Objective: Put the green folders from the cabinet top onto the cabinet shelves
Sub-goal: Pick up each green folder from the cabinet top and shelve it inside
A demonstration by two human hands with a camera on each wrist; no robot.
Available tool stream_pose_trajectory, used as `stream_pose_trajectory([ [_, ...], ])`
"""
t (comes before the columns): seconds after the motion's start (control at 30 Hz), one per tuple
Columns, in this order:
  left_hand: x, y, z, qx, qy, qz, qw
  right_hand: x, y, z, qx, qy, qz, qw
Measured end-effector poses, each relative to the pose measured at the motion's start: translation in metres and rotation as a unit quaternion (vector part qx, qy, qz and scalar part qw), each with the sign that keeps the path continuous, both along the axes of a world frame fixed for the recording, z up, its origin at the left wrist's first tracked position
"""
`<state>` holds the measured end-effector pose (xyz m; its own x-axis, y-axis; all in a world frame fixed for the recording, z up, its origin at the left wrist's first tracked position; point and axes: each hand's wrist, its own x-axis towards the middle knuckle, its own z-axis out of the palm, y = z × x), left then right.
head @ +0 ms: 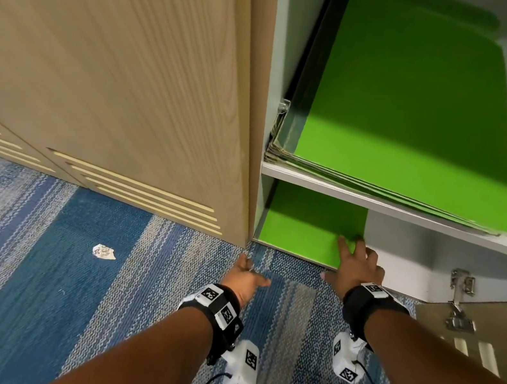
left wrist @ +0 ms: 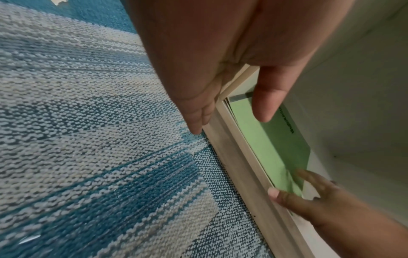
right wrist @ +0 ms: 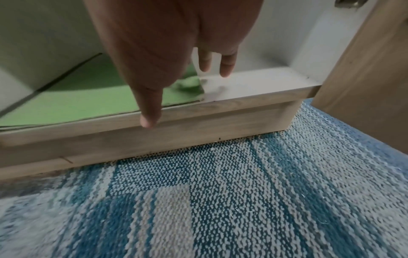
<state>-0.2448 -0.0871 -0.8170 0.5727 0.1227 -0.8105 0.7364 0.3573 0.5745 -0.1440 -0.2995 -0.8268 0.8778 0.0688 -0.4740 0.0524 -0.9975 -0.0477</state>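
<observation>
One green folder (head: 304, 224) lies flat on the bottom shelf (head: 401, 268) of the open cabinet. A stack of green folders (head: 407, 117) fills the shelf above it. My right hand (head: 355, 260) is spread over the lower folder's front right corner, its fingertips (left wrist: 304, 174) resting on the folder (left wrist: 276, 148) and its thumb out in front of the shelf edge. My left hand (head: 246, 275) is held open at the cabinet's lower left front corner and holds nothing. In the right wrist view the folder (right wrist: 88, 99) reaches the shelf's front lip.
A closed wooden door (head: 115, 66) stands left of the opening. The opened door with its metal hinge (head: 460, 299) is at the right. Blue and grey carpet (head: 61, 276) covers the floor, with a scrap of paper (head: 104, 252) on it.
</observation>
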Motion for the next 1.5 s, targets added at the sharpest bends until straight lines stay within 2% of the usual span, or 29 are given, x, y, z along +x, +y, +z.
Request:
stream_pose_trajectory([
  [0.07,-0.008,-0.001,0.018,0.007,0.008,0.004,1.0,-0.014,0.002,0.02,0.012,-0.016,0.01,1.0],
  [0.2,-0.025,-0.002,0.091,-0.001,0.012,0.014,1.0,-0.047,0.008,0.092,0.058,0.01,0.03,0.998],
  [0.43,-0.037,-0.003,0.294,0.011,-0.013,-0.007,1.0,-0.086,0.03,0.303,0.197,-0.015,0.064,0.978],
  [0.6,-0.042,-0.009,0.434,0.034,-0.052,-0.03,0.998,-0.102,0.044,0.452,0.239,-0.054,0.108,0.963],
  [0.8,-0.023,0.008,0.573,0.034,-0.142,-0.087,0.985,-0.08,0.057,0.601,0.3,-0.124,0.086,0.942],
  [0.87,-0.019,0.016,0.599,0.073,-0.163,-0.079,0.981,-0.069,0.062,0.637,0.293,-0.144,0.073,0.942],
  [0.93,-0.016,0.026,0.621,0.145,-0.191,-0.038,0.97,-0.06,0.068,0.664,0.294,-0.176,0.061,0.937],
  [1.03,-0.013,0.039,0.644,0.309,-0.247,-0.034,0.918,-0.031,0.073,0.694,0.307,-0.236,0.026,0.922],
  [1.1,-0.01,0.043,0.655,0.365,-0.265,-0.052,0.891,0.001,0.069,0.702,0.253,-0.236,0.016,0.938],
  [1.2,-0.005,0.047,0.666,0.374,-0.278,-0.048,0.884,0.036,0.059,0.704,0.153,-0.132,-0.001,0.979],
  [1.27,-0.001,0.049,0.67,0.351,-0.247,-0.033,0.903,0.04,0.058,0.701,0.104,-0.076,0.031,0.991],
  [1.33,0.004,0.054,0.674,0.245,-0.197,0.05,0.948,0.031,0.059,0.698,0.076,-0.072,0.066,0.992],
  [1.37,0.007,0.057,0.677,0.177,-0.188,0.105,0.96,0.026,0.059,0.697,0.075,-0.08,0.077,0.991],
  [1.43,0.014,0.067,0.684,0.083,-0.177,0.187,0.963,0.017,0.058,0.696,0.087,-0.089,0.092,0.988],
  [1.5,0.022,0.077,0.693,0.026,-0.167,0.221,0.961,0.01,0.055,0.697,0.091,-0.094,0.093,0.987],
])
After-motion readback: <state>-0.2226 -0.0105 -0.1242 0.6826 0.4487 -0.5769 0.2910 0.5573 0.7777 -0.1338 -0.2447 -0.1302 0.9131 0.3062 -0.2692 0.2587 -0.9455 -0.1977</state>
